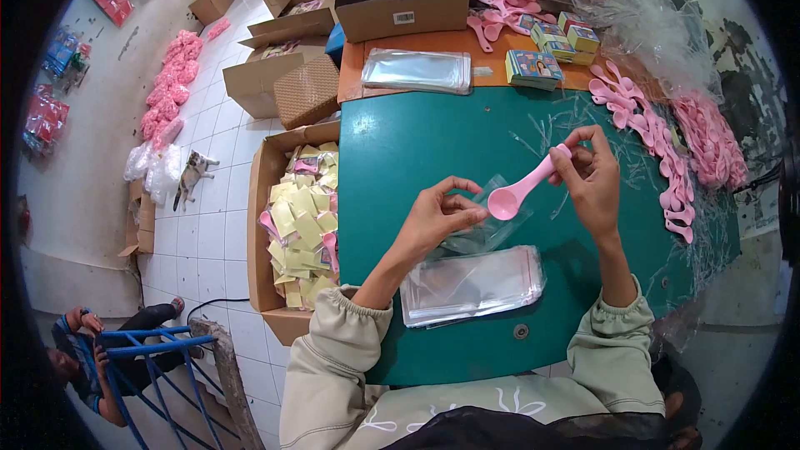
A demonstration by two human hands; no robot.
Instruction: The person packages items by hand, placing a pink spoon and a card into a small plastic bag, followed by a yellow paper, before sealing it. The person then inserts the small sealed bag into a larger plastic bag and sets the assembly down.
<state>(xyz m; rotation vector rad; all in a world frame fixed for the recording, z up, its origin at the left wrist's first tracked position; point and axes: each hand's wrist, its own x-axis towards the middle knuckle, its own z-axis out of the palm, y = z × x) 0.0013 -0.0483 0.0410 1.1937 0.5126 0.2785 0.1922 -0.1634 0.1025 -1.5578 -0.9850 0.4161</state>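
Observation:
Over the green table, a pink spoon [521, 189] hangs by its handle end from my right hand [588, 177], pinched between thumb and fingers. My left hand [443, 215] is closed on a clear plastic bag [487, 232], thumb against fingers. The spoon's bowl is at the bag's upper part; whether it is inside or in front I cannot tell. Below my hands lies a stack of clear bags [472, 286] on the table.
An open carton [259, 262] of yellow cards and packed pink spoons stands left. Loose pink spoons [646, 121] line the right side. Card stacks [533, 68] and another bag stack [417, 70] lie at the back. A person [87, 358] sits lower left, behind blue rails.

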